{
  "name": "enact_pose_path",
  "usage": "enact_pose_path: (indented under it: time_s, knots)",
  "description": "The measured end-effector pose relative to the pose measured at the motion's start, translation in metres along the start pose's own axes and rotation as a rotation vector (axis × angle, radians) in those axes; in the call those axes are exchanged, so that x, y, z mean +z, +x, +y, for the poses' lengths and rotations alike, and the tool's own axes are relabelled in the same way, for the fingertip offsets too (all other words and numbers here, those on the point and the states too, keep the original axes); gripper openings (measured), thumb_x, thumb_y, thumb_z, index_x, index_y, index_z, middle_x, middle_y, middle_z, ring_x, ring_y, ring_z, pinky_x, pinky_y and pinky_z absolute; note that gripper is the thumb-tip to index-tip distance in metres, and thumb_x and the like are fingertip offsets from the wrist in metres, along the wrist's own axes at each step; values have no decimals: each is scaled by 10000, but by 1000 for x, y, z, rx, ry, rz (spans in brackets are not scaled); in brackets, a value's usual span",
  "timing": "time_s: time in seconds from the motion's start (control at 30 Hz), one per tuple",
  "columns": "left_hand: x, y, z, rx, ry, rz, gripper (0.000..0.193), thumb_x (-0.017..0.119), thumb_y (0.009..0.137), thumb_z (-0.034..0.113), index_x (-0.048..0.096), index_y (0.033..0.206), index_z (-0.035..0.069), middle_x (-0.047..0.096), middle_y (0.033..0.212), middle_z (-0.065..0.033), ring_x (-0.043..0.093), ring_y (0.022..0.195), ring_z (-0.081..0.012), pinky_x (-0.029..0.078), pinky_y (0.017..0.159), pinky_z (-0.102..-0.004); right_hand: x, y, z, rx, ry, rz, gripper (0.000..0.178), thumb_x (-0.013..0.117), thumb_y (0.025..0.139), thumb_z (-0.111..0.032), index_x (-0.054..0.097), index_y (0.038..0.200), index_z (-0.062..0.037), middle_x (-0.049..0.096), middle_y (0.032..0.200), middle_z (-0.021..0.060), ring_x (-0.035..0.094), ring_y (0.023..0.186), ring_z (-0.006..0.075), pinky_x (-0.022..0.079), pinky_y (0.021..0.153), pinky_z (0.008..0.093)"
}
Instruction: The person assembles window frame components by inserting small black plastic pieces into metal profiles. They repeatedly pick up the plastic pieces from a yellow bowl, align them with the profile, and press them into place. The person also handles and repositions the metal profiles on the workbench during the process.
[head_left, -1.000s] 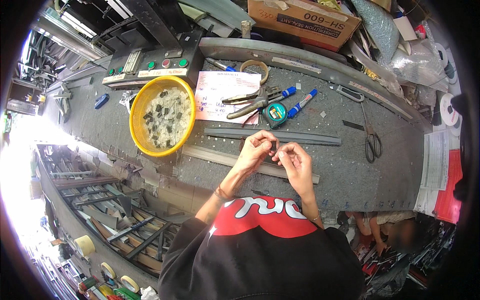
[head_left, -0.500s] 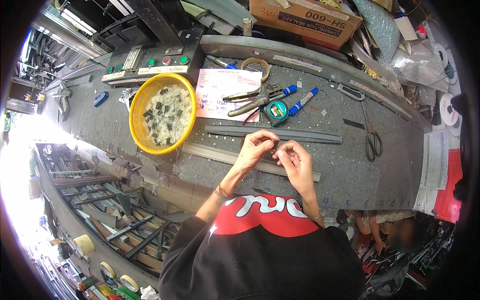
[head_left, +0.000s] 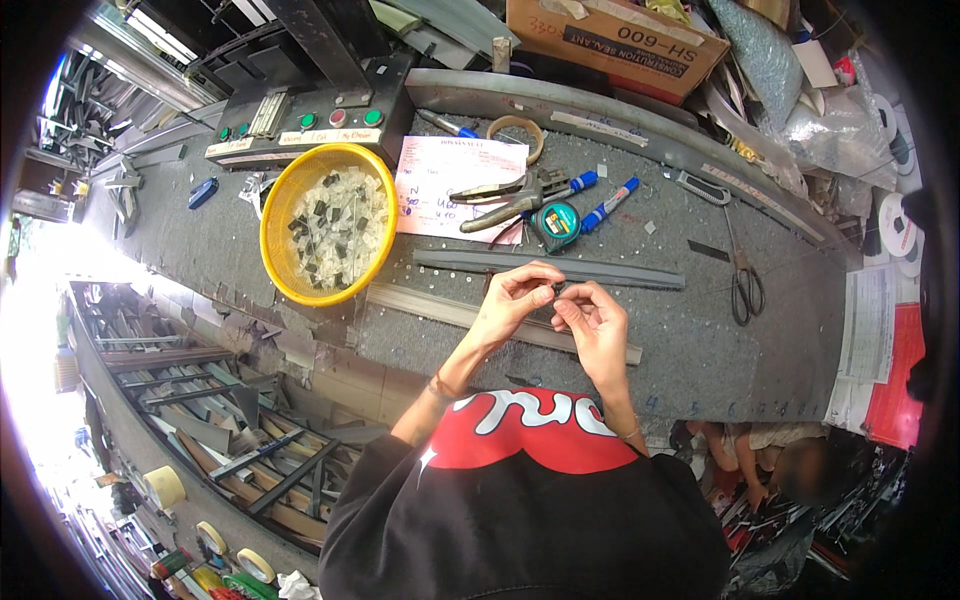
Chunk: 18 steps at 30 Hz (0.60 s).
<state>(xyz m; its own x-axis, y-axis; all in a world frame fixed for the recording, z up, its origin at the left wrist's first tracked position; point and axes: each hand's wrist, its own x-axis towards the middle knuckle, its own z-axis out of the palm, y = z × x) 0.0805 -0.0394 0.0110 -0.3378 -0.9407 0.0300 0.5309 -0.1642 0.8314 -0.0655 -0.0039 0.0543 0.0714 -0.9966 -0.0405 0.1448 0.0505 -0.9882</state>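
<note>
A long, worn grey desk (head_left: pixel 790 350) curves across the room, its surface speckled; a raised metal ledge (head_left: pixel 470 95) borders its far side; at lower left stands a low grey rack (head_left: pixel 235 515) filled with long strips; brownish floor (head_left: pixel 345 385) shows between rack and desk; harsh white light (head_left: pixel 40 270) floods the left edge, blotting out detail; the far right is dimmer.
</note>
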Motion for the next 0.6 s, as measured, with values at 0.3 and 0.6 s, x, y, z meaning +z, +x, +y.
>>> enact_pose_path:
  time_s: [0.3, 0.6]
  knots:
    - [5, -7, 18, 29, 123, -66, 178, 651, 864, 134, 673, 972, -6, 584, 1023, -90, 547, 988, -169, 438, 872, -307, 5, -1, -1, -37, 158, 31, 249, 642, 854, 0, 413, 949, -30, 527, 838, 50, 603, 707, 116, 513, 613, 236]
    - [9, -12, 27, 84, 396, 7, 136, 615, 880, 71, 689, 959, -10, 609, 969, -80, 573, 894, -146, 464, 796, -263, -6, -2, -2, -77, -78, 17, 179, 611, 887, -58, 486, 1007, -13, 583, 904, 69, 615, 801, 141, 495, 724, 262]
